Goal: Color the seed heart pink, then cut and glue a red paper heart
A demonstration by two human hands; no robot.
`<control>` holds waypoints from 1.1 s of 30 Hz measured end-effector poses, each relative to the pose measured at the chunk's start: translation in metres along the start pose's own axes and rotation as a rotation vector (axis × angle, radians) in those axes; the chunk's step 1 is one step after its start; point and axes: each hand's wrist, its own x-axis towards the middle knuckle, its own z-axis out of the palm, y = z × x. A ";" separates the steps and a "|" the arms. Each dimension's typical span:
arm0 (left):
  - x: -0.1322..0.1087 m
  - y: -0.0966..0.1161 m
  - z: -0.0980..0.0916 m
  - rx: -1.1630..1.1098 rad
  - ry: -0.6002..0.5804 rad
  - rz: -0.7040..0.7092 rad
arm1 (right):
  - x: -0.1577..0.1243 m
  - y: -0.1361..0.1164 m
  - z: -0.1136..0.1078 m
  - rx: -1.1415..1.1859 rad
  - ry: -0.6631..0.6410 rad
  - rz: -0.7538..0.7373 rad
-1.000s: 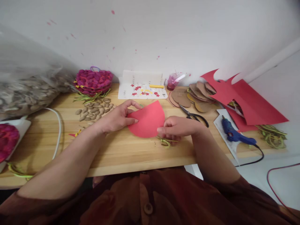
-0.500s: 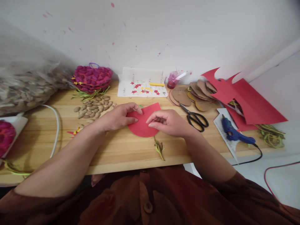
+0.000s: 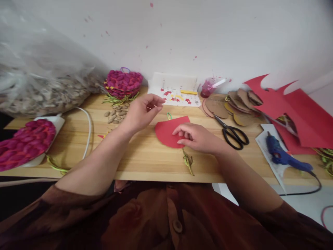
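A rounded red paper piece (image 3: 166,132) with a straight top edge lies on the wooden table. A green loop (image 3: 169,116) sticks out above its top edge, and a green-yellow tassel (image 3: 187,162) hangs below it. My right hand (image 3: 194,137) rests at the paper's right side, fingers loosely curled and thumb apart, nothing visible in them. Beyond the paper's upper left, my left hand (image 3: 144,111) is off the paper, thumb and fingers apart. Its fingertips come close to small red paper stars (image 3: 176,99) on a white sheet (image 3: 156,85).
Black scissors (image 3: 234,135), cardboard shapes (image 3: 217,106) and a blue glue gun (image 3: 283,154) lie to the right, beside red paper offcuts (image 3: 307,118). Leftward are peanuts (image 3: 117,114), a clear bag of peanuts (image 3: 57,90), purple-pink decorated pieces (image 3: 125,83) and a white cable (image 3: 90,128).
My left hand has let go of the red paper and moved up and away toward the stars. My right hand stays at the paper. The view has turned left.
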 end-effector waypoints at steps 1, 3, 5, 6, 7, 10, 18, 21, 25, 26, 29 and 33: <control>-0.001 0.003 -0.001 -0.073 0.031 0.022 | 0.000 0.000 0.000 0.003 -0.001 0.003; -0.003 0.008 0.001 -0.173 0.012 0.059 | 0.000 0.000 0.000 0.011 -0.004 0.005; -0.008 0.010 0.007 -0.146 -0.062 0.110 | 0.000 0.000 0.000 0.017 -0.005 0.003; -0.010 0.011 0.010 -0.096 -0.117 0.142 | 0.000 0.000 0.000 0.018 -0.004 0.001; -0.012 0.011 0.013 -0.045 -0.175 0.175 | 0.000 0.000 0.000 0.017 -0.002 -0.001; -0.017 0.010 0.021 0.123 -0.393 0.269 | 0.001 0.002 0.001 0.018 0.010 -0.009; -0.011 0.000 0.025 0.275 -0.473 0.410 | -0.010 0.002 0.001 0.198 0.155 0.006; -0.010 -0.004 0.025 0.300 -0.466 0.437 | -0.043 -0.005 -0.003 0.105 0.435 0.050; -0.010 -0.006 0.026 0.309 -0.459 0.429 | -0.120 0.010 -0.019 -0.173 0.766 0.218; -0.010 -0.006 0.026 0.305 -0.462 0.426 | -0.142 0.019 -0.025 -0.299 0.823 0.315; -0.009 -0.008 0.027 0.292 -0.468 0.411 | -0.203 0.050 -0.042 -0.650 0.806 0.641; -0.009 -0.010 0.027 0.288 -0.441 0.384 | -0.251 0.086 -0.051 -0.747 0.650 0.911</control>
